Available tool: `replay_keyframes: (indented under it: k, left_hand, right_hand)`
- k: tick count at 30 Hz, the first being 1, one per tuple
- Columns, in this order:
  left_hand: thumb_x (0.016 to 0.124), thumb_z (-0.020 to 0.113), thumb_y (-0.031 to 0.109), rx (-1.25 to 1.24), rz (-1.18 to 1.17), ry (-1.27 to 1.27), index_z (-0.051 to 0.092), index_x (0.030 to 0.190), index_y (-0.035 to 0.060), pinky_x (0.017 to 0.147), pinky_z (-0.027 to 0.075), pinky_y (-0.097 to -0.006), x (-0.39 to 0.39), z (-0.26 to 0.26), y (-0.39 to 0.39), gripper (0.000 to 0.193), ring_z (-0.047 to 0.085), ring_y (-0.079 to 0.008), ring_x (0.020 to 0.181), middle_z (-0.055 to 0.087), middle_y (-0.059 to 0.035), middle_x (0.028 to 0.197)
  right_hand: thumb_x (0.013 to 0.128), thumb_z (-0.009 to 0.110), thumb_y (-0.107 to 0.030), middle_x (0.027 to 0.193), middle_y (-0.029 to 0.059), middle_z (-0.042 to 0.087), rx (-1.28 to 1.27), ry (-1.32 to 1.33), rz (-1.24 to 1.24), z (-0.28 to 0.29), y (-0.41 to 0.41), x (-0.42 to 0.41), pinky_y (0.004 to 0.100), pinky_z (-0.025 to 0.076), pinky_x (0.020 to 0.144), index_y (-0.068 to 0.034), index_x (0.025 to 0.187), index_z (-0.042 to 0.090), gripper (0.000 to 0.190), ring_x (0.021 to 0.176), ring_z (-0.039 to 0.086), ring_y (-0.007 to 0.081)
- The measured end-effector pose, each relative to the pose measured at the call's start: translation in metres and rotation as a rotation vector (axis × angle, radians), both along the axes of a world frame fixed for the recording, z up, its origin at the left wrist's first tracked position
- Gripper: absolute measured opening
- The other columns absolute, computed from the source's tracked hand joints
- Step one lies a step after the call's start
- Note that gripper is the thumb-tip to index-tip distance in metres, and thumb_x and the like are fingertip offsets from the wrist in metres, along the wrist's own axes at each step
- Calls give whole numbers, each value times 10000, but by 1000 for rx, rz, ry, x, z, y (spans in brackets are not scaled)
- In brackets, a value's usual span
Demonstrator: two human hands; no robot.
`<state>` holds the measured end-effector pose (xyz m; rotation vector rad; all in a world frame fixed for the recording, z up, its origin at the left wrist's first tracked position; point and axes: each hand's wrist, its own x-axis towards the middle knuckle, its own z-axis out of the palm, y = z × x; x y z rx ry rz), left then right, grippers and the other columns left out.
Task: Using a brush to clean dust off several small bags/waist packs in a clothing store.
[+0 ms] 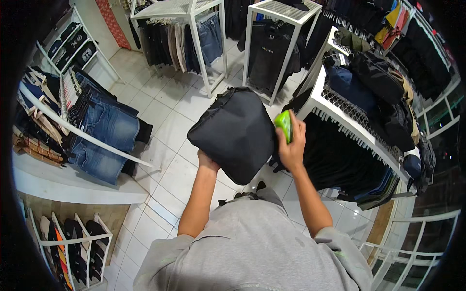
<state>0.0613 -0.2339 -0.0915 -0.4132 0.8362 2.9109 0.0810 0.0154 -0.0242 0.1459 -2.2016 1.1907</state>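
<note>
A black fabric bag [235, 134] is held up in front of my body, its broad smooth side facing me. My left hand [208, 161] grips it from below at the lower left edge, and the fingers are hidden behind the fabric. In my right hand [294, 147] is a small bright green object [283, 125], rounded and glossy; its exact kind is unclear. That hand is just beyond the bag's right edge, with the green object apart from the bag.
On the right, a white mesh-topped rack [364, 132] carries a pile of bags [378, 80], with dark garments hanging below. Denim shorts [105, 127] hang at left. White display stands [209, 54] rise ahead from the tiled floor [171, 123]. Caps [74, 236] fill a lower-left rack.
</note>
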Motion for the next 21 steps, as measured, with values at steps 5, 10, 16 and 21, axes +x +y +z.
replay_keyframes:
  k: [5, 10, 16, 21]
  left_hand:
    - [1103, 348, 461, 177, -65, 71, 402, 1554, 73, 1211, 361, -474, -21, -34, -5, 597, 477, -312, 1418, 496, -103, 1554]
    - [1100, 341, 466, 145, -49, -25, 396, 1559, 74, 1207, 368, -516, -31, -8, 9, 606, 470, -338, 1427, 480, -147, 1561]
    - [1085, 410, 330, 230, 106, 99, 504, 1458, 22, 1024, 564, -480, -13, -7, 21, 492, 639, -336, 1226, 610, -161, 1392]
    - [1089, 397, 330, -17, 110, -85, 492, 1473, 4, 1043, 556, -467, -8, 15, 23, 513, 638, -317, 1245, 610, -182, 1405]
  right_hand:
    - [692, 861, -115, 1149, 136, 605, 230, 177, 267, -7, -64, 77, 411, 471, 892, -71, 1382, 650, 723, 1044, 581, 307]
    - [645, 871, -109, 1163, 119, 622, 415, 223, 270, -1, -43, 62, 404, 479, 878, -115, 1407, 642, 796, 1040, 594, 294]
    - [726, 797, -69, 1155, 192, 572, 155, 169, 129, 2, -31, 36, 404, 511, 907, -12, 1404, 618, 704, 1043, 595, 323]
    - [802, 841, -197, 1103, 187, 596, 144, 112, 137, 3, -34, 21, 392, 506, 898, -46, 1440, 597, 699, 995, 622, 333]
